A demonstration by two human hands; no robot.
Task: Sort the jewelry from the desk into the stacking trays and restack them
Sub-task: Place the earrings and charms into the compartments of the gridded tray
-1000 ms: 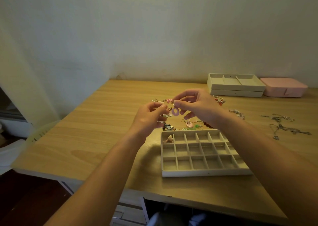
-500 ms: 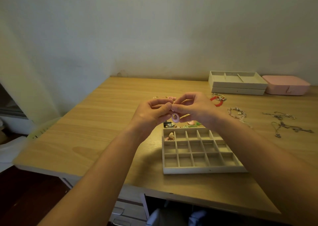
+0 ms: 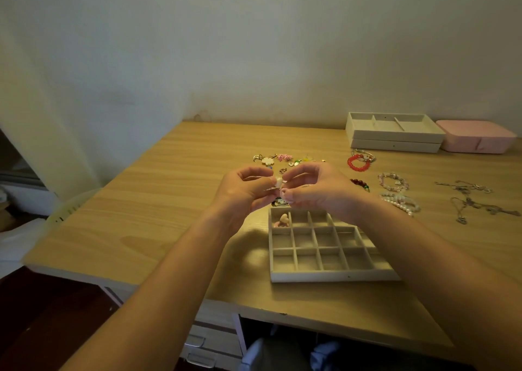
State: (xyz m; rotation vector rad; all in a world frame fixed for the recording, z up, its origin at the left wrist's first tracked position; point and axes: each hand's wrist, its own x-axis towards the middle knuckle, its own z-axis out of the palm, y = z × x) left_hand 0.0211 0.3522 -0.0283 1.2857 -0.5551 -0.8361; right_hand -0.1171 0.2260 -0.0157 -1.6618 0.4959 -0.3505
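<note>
two hands, one small earring, three trays, one pink box, one desk

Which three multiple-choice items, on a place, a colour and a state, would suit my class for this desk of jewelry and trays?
1. Where on the light wooden desk is the pink lidded box? A) right of the two stacked beige trays; B) at its left edge; C) at its front edge.
2. What colour is the round bead bracelet just in front of those trays? A) blue; B) red; C) black.
3. What are the left hand and the right hand doing? A) lying flat; B) pinching a small pale piece between them; C) lifting the box.

Answers: 1 A, the box sits beside the stack's right end. 2 B, its beads are plainly red. 3 B, both hands' fingertips meet on the piece.
</note>
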